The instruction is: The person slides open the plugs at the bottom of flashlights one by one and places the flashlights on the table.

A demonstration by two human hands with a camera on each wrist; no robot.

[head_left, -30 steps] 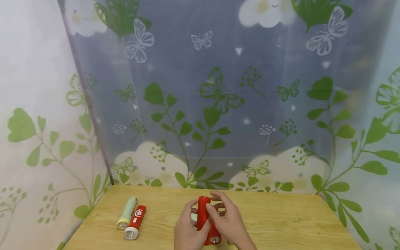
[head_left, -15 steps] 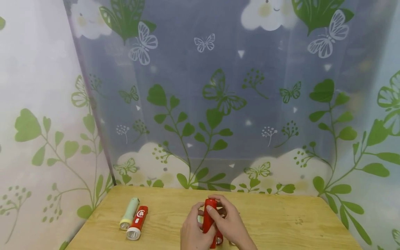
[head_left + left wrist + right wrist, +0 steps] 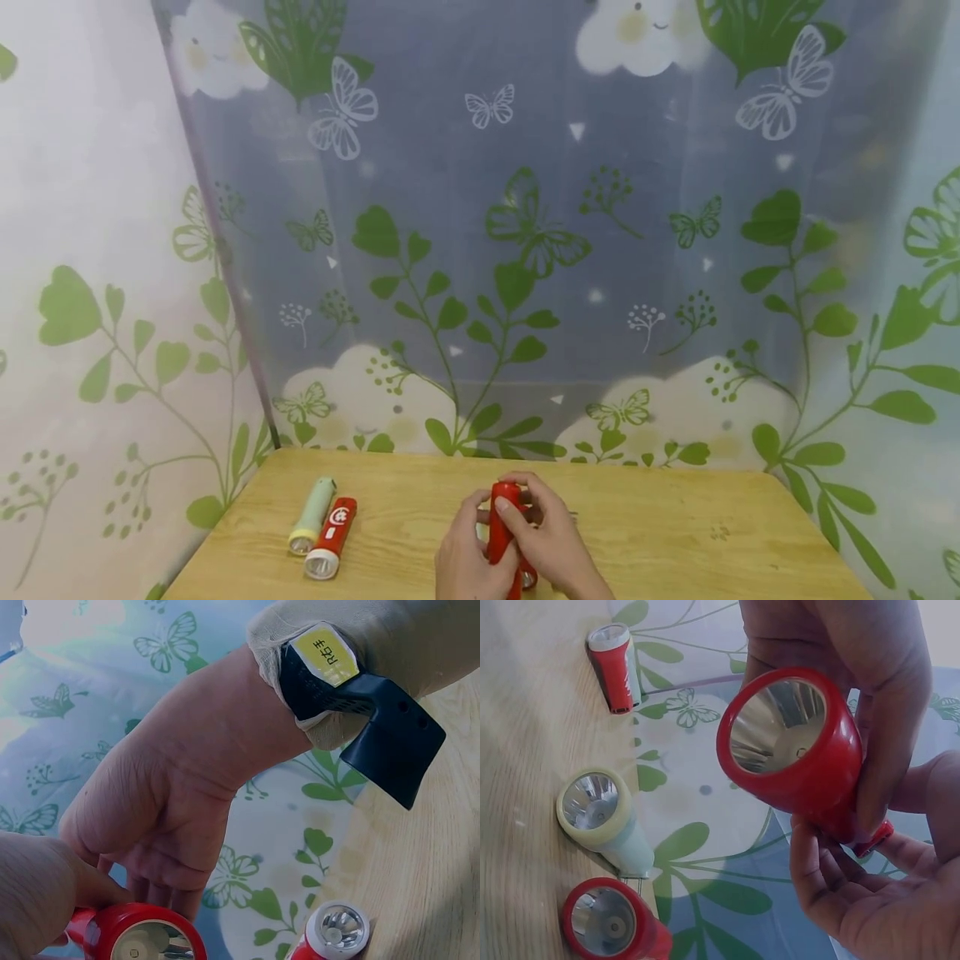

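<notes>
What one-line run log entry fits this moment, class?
left hand: holds red flashlight; right hand: same; table: green flashlight beside red-white flashlight

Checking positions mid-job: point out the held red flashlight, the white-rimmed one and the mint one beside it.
Held red flashlight [image 3: 828, 777]: right wrist view, side of its head.
White-rimmed flashlight [image 3: 335, 537]: head view, its red barrel.
Mint flashlight [image 3: 314, 510]: head view, its green barrel.

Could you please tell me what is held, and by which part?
A glossy red, wide-headed flashlight: the left hand grips its barrel behind the head, the right hand nearer the tail.
</notes>
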